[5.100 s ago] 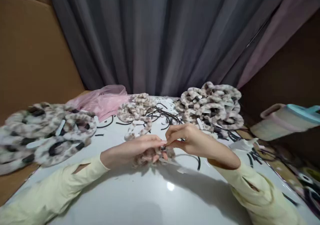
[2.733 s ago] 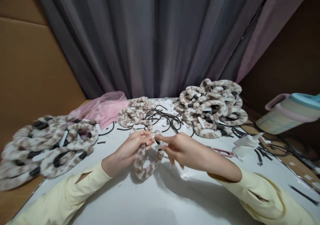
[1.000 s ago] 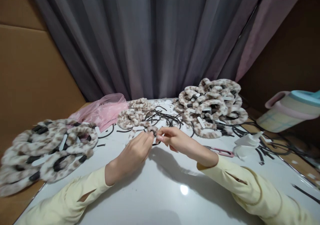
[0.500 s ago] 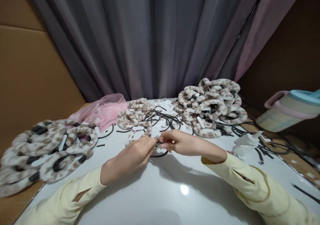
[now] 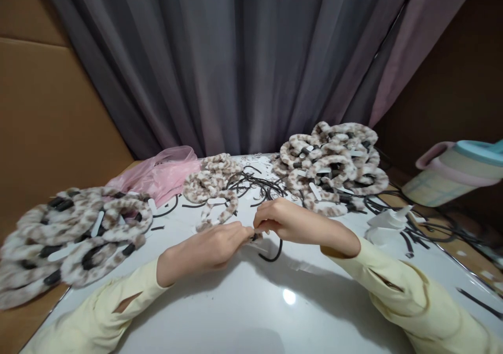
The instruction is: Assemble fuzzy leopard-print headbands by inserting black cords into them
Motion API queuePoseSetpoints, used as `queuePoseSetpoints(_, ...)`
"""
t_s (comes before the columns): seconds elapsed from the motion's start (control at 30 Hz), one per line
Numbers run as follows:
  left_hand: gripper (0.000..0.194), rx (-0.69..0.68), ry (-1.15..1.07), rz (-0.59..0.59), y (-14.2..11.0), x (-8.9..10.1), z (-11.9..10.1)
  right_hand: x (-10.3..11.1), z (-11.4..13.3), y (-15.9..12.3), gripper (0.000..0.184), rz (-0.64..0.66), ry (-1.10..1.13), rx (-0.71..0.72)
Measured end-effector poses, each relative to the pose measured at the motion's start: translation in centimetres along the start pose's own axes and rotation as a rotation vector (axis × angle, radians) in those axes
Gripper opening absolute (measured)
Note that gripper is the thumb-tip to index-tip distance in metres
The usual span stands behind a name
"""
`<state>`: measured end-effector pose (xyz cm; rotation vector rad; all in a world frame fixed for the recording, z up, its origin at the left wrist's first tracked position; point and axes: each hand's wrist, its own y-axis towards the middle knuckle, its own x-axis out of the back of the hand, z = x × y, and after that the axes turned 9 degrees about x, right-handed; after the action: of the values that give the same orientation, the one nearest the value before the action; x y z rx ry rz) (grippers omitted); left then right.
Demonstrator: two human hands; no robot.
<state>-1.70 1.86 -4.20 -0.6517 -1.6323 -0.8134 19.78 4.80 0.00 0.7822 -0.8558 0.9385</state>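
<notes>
My left hand [image 5: 218, 244] and my right hand [image 5: 286, 222] meet over the middle of the white table, fingertips pinched close together. Between them they grip a thin black cord [image 5: 275, 255], whose curved length hangs below my right fingers. A small dark bit shows between the fingertips; the fingers hide exactly how the cord's ends are held. Just beyond my left hand lies a furry spotted ring [image 5: 231, 204] with a white tag [image 5: 216, 201]. Behind the hands is a tangle of black cords [image 5: 267, 184].
Furry rings are piled at left [image 5: 84, 233] and back right [image 5: 334, 165]. A pink plastic bag [image 5: 161, 170] lies at the back left. On the right are a white nozzle bottle [image 5: 387, 227], more black cords [image 5: 432, 231] and a large lidded cup [image 5: 448, 178]. A grey curtain [image 5: 236, 65] hangs behind.
Both hands have shifted slightly and my right hand now arches more over the fingertips. The cord's loose curve has swung to the right and hangs lower.
</notes>
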Motion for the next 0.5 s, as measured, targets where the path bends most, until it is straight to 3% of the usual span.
queuePoseSetpoints(0.17,0.042,-0.181,0.163,-0.039,0.2,0.7,-0.4,0.5,-0.2,-0.2,0.022,0.045,0.054,0.032)
queuePoseSetpoints(0.37,0.035,-0.295,0.208,-0.115,0.3,1.2,-1.1,1.8,0.7,-0.7,0.022,0.121,0.049,0.009)
queuePoseSetpoints(0.5,0.031,-0.311,0.195,-0.157,0.4,1.3,-1.8,1.8,1.6,-0.9,0.027,-0.003,-0.051,0.022)
